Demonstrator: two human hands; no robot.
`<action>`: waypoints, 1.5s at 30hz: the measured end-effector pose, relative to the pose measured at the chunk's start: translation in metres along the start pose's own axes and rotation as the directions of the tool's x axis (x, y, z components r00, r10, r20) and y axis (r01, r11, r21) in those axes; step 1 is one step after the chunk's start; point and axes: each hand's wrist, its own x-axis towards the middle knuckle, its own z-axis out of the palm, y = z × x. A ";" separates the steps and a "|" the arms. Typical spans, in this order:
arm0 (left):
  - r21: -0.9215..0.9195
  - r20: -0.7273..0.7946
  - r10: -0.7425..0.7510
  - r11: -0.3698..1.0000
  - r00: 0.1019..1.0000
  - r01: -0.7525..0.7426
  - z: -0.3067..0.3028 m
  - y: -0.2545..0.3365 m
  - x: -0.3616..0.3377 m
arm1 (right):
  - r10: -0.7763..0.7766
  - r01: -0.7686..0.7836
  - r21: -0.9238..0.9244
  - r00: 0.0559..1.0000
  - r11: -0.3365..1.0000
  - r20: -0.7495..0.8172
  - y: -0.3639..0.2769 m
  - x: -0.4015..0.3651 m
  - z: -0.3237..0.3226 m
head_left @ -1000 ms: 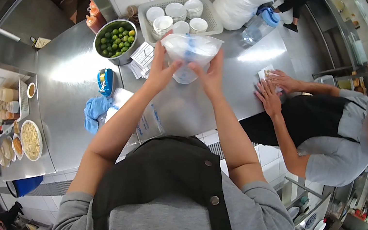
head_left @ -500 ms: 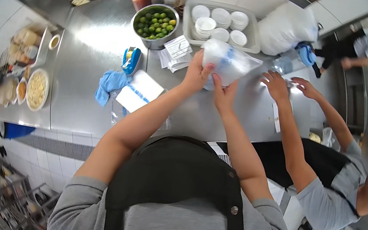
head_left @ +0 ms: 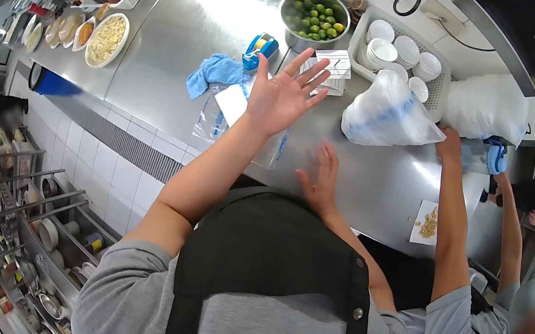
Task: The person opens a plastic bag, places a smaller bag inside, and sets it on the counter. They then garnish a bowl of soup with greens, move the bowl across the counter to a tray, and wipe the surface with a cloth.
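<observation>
My left hand is raised with the palm up and fingers spread, holding nothing. Below and to its right, my right hand is held above the steel table, fingers stretched out and free of any object. A translucent plastic bag with blue print, packed with something whitish, rests on the table beyond my right hand. Its narrow end points right, close to a co-worker's hand. Partly behind my left forearm lie a white printed sheet and flat clear bags. Receipts lie past my left fingertips.
A steel bowl of green limes and a crate of stacked white dishes stand at the back. Left of them are a blue tape dispenser and a blue cloth. A paper with small brown pieces lies near the co-worker's arm.
Both my hands have let go of the plastic bag, which now rests on the table. My left hand has opened palm up; my right has drawn back toward me. The view has turned left.
</observation>
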 end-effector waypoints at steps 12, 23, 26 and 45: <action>0.246 -0.269 0.077 0.969 0.960 -0.009 -0.050 0.047 -0.012 | -0.097 0.127 0.426 0.991 0.896 -0.092 -0.082 0.103 0.036; 0.983 -0.080 0.579 -0.087 0.812 0.159 -0.193 0.198 -0.025 | 0.356 -0.351 -0.312 0.934 0.883 -0.043 -0.021 0.044 0.056; 0.747 0.016 0.438 -0.603 0.899 0.280 -0.183 0.204 -0.038 | 0.390 -0.421 -0.268 0.907 0.867 -0.161 -0.038 0.039 0.041; 0.882 -0.187 -0.095 0.423 0.978 0.210 -0.100 0.122 -0.047 | 0.359 -0.314 0.222 0.911 0.923 -0.202 -0.086 0.120 0.105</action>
